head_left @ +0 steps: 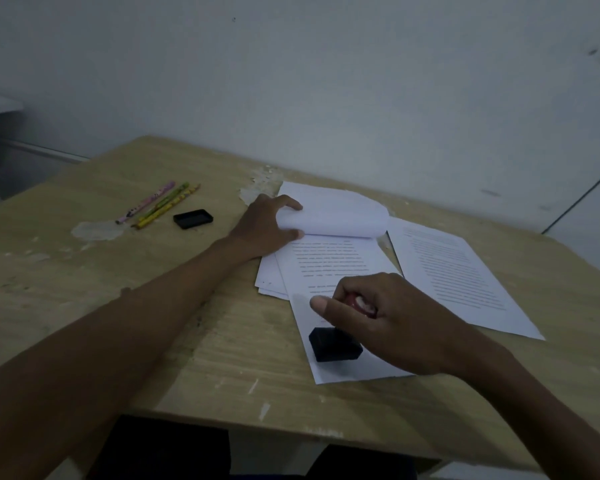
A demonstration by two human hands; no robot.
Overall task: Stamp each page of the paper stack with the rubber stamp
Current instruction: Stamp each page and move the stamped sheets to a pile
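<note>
Nothing legible. Lines of printed text on the exposed page of the paper stack [329,261] and on the separate sheet [461,271] just right of that stack, all too blurred to read. Faint patterns on the pencils [160,204], well left of the stack, unreadable too.

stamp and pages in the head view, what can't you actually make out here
- Rubber stamp: its face is hidden against the exposed page; no mark can be seen.
- Stamp handle: mostly covered by the right hand.
- Page text: too blurred to read.
- Folded-back pages, held by the left hand: printed sides hidden.
</note>
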